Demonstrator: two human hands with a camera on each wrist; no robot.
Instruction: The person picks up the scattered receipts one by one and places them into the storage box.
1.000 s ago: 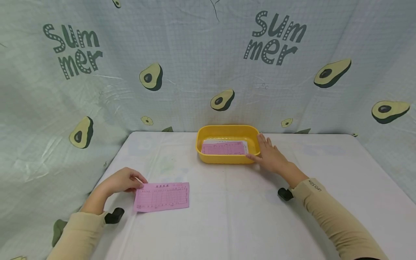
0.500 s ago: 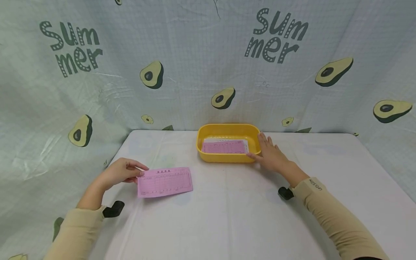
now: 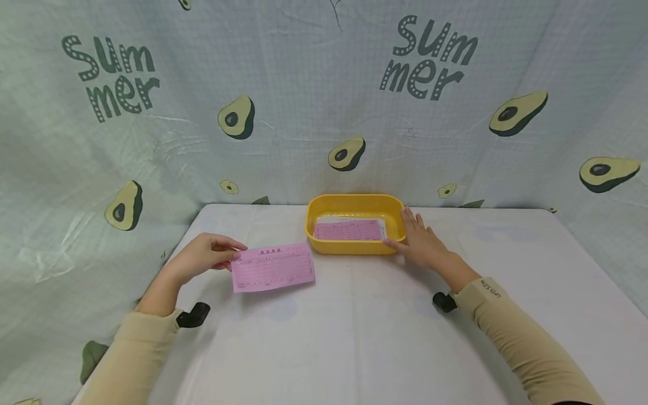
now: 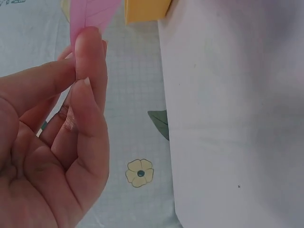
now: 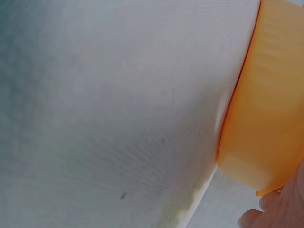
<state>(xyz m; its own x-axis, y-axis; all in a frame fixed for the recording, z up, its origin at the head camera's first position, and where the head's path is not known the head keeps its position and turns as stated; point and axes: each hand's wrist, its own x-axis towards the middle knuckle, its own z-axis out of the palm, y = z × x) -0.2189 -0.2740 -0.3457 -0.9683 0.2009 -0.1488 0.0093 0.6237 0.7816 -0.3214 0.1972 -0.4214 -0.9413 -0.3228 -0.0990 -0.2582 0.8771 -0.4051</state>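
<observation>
A pink printed paper slip (image 3: 273,268) hangs tilted above the table, its left edge pinched between the thumb and fingers of my left hand (image 3: 205,256). In the left wrist view the pink slip (image 4: 90,16) shows only partly, above the fingertips. My right hand (image 3: 422,242) lies against the right end of a yellow plastic basket (image 3: 354,248), its fingers straight and spread along the rim. Inside the basket lie another pink slip (image 3: 349,230) and a white paper (image 3: 382,226) partly under it. In the right wrist view the basket's wall (image 5: 266,104) and a few fingertips show.
The basket stands at the far edge of a table with a white cover (image 3: 324,349). Behind it hangs a pale cloth (image 3: 283,73) printed with avocados and lettering. Black wrist cameras (image 3: 193,315) sit on both sleeves.
My left hand has lifted the pink slip and carried it away from me and to the right, closer to the basket. The right hand has stayed at the basket.
</observation>
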